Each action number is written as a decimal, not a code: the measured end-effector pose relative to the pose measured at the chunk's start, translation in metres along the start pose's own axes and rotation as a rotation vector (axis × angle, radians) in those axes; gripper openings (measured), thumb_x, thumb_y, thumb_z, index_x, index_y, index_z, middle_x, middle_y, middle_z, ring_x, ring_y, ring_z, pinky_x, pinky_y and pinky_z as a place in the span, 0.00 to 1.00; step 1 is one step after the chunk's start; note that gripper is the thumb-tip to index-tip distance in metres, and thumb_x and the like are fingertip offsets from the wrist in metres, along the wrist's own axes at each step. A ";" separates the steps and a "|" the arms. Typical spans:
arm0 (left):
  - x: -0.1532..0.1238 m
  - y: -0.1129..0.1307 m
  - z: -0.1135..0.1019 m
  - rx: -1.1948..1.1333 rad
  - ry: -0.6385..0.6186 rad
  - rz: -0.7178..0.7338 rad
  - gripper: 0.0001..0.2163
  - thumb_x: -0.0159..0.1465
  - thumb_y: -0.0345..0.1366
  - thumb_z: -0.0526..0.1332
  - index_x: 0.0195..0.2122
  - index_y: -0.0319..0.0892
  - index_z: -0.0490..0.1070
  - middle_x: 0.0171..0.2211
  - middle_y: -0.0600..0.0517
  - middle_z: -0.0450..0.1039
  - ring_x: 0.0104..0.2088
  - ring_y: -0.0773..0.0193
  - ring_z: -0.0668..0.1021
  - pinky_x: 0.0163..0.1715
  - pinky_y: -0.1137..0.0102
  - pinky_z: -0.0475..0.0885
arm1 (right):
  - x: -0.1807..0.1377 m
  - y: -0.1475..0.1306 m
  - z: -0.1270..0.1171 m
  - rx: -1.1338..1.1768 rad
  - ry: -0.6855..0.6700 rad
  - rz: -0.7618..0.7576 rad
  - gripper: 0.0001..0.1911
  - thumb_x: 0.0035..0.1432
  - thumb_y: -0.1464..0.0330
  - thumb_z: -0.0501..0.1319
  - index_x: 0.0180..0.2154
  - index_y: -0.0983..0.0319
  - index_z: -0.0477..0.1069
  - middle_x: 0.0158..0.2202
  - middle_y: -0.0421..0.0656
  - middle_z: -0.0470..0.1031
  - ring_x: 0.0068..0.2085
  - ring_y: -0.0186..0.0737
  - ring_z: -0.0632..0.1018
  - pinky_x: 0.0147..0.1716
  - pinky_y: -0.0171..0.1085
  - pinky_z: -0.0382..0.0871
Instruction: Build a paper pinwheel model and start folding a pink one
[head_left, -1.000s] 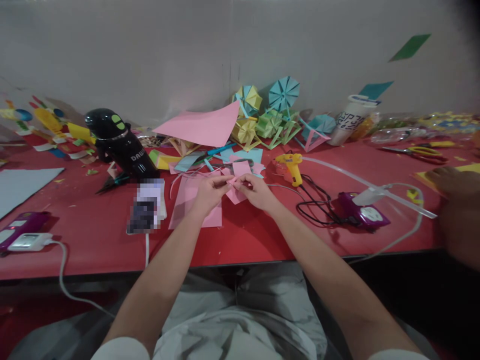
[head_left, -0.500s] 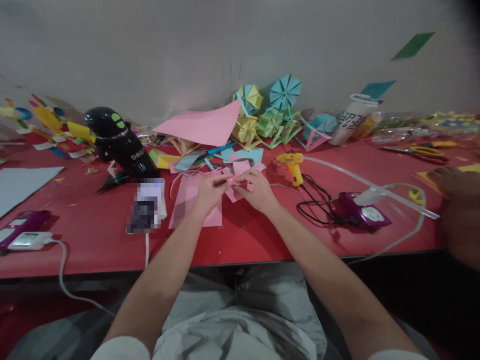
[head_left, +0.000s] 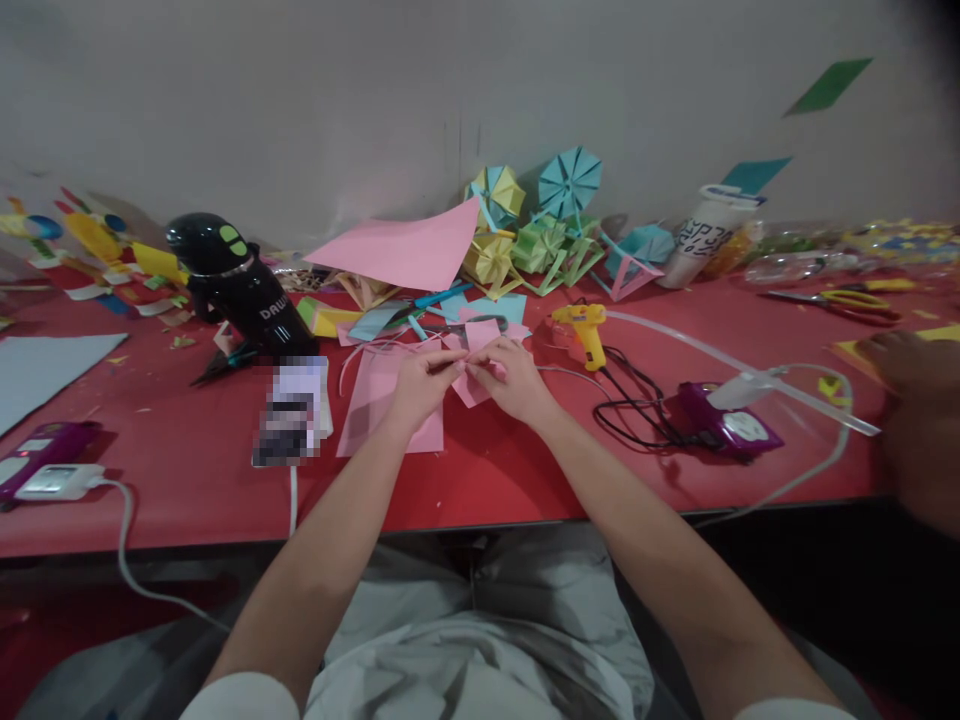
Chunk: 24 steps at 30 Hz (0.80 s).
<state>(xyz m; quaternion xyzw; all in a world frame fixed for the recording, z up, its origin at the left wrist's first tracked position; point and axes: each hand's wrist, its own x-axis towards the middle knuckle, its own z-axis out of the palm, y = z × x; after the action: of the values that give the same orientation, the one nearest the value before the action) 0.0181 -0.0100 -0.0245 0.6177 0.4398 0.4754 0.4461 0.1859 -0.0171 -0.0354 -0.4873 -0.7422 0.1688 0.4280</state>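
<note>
My left hand (head_left: 424, 385) and my right hand (head_left: 511, 380) meet fingertip to fingertip over the middle of the table. Both are closed in a pinch on a small piece of pink paper, largely hidden by the fingers. Below and behind them lie pink paper pieces (head_left: 470, 393). A larger pink sheet (head_left: 367, 405) lies flat under my left hand and wrist. To the right of my right hand rests a yellow glue gun (head_left: 585, 330) with a black cord.
Folded paper lanterns (head_left: 551, 245) and a pink sheet (head_left: 405, 248) stand along the wall. A black bottle (head_left: 244, 290) and a phone (head_left: 296, 410) are at left. Purple power socket (head_left: 731, 425), scissors (head_left: 832, 302) and another person's hand (head_left: 915, 360) are at right.
My fingertips have shifted slightly on the pink paper, and less of it shows between them. Everything else stays put.
</note>
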 end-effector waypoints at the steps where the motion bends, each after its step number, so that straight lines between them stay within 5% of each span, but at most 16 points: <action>1: 0.000 0.001 0.000 -0.003 0.002 0.004 0.10 0.55 0.35 0.67 0.39 0.43 0.81 0.40 0.47 0.82 0.42 0.57 0.80 0.47 0.61 0.74 | 0.000 0.000 0.000 -0.002 0.007 -0.005 0.06 0.60 0.65 0.61 0.34 0.58 0.76 0.38 0.46 0.76 0.43 0.47 0.72 0.48 0.50 0.62; 16: 0.002 -0.004 0.005 -0.145 0.044 -0.035 0.10 0.53 0.39 0.68 0.35 0.42 0.79 0.31 0.49 0.79 0.29 0.66 0.76 0.30 0.70 0.72 | 0.001 0.002 0.005 -0.008 0.039 -0.045 0.06 0.61 0.66 0.60 0.33 0.58 0.75 0.39 0.46 0.73 0.44 0.47 0.72 0.49 0.49 0.63; 20: 0.002 -0.003 0.005 -0.116 0.071 -0.030 0.09 0.54 0.38 0.67 0.35 0.42 0.79 0.33 0.48 0.80 0.31 0.64 0.78 0.31 0.69 0.73 | 0.002 0.004 0.004 0.039 0.127 -0.081 0.06 0.57 0.64 0.64 0.30 0.59 0.73 0.39 0.46 0.72 0.44 0.46 0.72 0.51 0.49 0.64; 24: 0.002 -0.001 0.004 -0.104 0.061 -0.026 0.09 0.54 0.36 0.66 0.36 0.42 0.79 0.38 0.47 0.80 0.37 0.61 0.80 0.39 0.65 0.75 | 0.001 0.003 0.002 0.151 0.098 -0.023 0.08 0.57 0.63 0.63 0.28 0.59 0.71 0.37 0.46 0.71 0.41 0.43 0.73 0.43 0.44 0.68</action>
<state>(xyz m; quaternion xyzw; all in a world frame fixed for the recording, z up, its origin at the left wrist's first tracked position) 0.0220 -0.0083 -0.0260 0.5731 0.4357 0.5105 0.4703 0.1857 -0.0143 -0.0377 -0.4528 -0.7111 0.1954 0.5011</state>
